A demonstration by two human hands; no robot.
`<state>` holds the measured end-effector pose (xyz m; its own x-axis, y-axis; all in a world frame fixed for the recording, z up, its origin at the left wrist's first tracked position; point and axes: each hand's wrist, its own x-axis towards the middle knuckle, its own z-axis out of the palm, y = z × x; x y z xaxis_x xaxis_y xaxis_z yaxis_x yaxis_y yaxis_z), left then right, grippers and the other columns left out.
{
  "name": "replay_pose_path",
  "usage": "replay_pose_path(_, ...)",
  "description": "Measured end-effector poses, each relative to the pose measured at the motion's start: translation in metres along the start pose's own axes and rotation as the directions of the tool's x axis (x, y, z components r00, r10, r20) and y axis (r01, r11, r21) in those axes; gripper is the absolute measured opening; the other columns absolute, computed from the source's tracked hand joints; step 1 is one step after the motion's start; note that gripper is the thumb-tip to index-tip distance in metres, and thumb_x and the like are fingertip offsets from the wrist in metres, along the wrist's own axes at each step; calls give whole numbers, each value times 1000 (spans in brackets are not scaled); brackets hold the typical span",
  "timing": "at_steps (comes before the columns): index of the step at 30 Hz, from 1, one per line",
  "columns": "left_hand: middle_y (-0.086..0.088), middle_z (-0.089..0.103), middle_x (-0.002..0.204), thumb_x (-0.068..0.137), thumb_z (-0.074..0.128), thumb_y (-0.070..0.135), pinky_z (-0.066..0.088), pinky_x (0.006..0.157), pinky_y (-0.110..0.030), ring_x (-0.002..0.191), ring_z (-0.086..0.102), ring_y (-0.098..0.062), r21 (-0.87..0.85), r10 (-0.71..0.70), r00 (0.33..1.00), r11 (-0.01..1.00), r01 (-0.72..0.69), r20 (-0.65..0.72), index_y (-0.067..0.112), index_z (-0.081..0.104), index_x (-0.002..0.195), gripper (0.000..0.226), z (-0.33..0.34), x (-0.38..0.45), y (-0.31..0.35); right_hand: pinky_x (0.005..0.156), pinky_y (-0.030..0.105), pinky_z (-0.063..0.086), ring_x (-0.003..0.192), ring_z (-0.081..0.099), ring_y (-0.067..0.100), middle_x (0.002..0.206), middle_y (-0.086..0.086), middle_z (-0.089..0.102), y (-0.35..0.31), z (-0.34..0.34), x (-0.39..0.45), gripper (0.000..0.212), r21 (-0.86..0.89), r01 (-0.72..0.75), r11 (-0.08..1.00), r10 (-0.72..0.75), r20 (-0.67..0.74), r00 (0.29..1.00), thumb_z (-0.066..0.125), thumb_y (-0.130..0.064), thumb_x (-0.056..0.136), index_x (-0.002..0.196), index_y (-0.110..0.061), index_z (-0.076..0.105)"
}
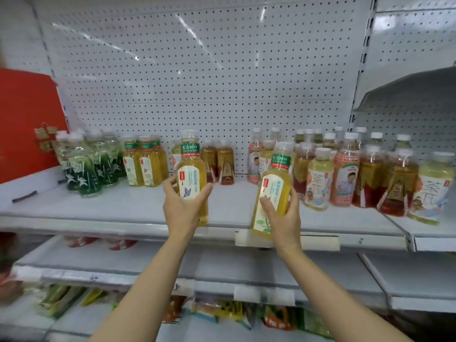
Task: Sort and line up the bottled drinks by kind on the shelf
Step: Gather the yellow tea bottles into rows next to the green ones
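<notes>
My left hand [181, 208] grips a yellow jasmine tea bottle [191, 174] with a green neck label, held upright above the shelf [123, 206]. My right hand [283, 218] grips a second bottle of the same kind [274, 186], tilted slightly to the right, over the shelf's front edge. Behind on the left stand several matching yellow tea bottles [144, 164] and a group of green water bottles [91, 161]. Two amber tea bottles [218, 162] stand at the back centre. A mixed crowd of bottles [357, 169] fills the right side.
A white pegboard [197, 70] backs the shelf. A red board [27, 119] leans at the left end. A small dark object [24, 196] lies on the shelf's left part. Lower shelves hold snack packets [234, 309]. A grey shelf [414, 92] juts out at upper right.
</notes>
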<state>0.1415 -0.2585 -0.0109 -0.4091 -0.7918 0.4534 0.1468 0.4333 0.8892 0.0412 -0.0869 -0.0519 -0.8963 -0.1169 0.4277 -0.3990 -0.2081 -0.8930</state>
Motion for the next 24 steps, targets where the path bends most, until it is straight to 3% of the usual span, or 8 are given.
replay_pose_path(6,3,57,105,72,85,44,39,58,-17,88,58,-16,79,-17,999,997,20,-46,18,42,124,72,-66,28,-35,73,24,54,96,63,6,110,-16,59,2,87,-36,69,37,-47,998,45,60,997,71,-32,84,141,-28,34)
replay_pose_path(9,1,58,107,72,85,46,42,64,-26,92,59,-19,96,-22,997,995,30,-76,17,43,126,75,-91,49,-48,70,21,53,95,62,4,110,-13,60,2,122,-42,68,34,-53,998,49,113,992,72,-32,84,140,-28,34)
replay_pose_path(17,-2,61,107,78,80,46,51,73,-36,92,62,-21,28,-51,986,998,56,-161,19,39,123,67,-135,120,-87,74,29,58,96,65,10,113,-8,60,13,206,-23,60,77,-59,995,37,265,964,68,-35,86,137,-29,37)
replay_pose_path(20,-3,62,108,80,79,43,56,80,-43,92,61,-20,15,-82,988,996,85,-132,20,37,126,66,-148,141,-105,66,22,57,90,67,8,108,-11,61,19,236,-16,58,124,-103,987,59,317,947,66,-31,88,137,-26,35)
replay_pose_path(24,-3,60,114,81,80,34,55,87,-41,99,62,-19,-8,-125,991,992,125,-53,21,32,133,72,-153,170,-130,65,21,56,88,68,7,106,-10,64,29,268,-8,57,145,-189,971,112,421,900,68,-21,88,133,-26,34)
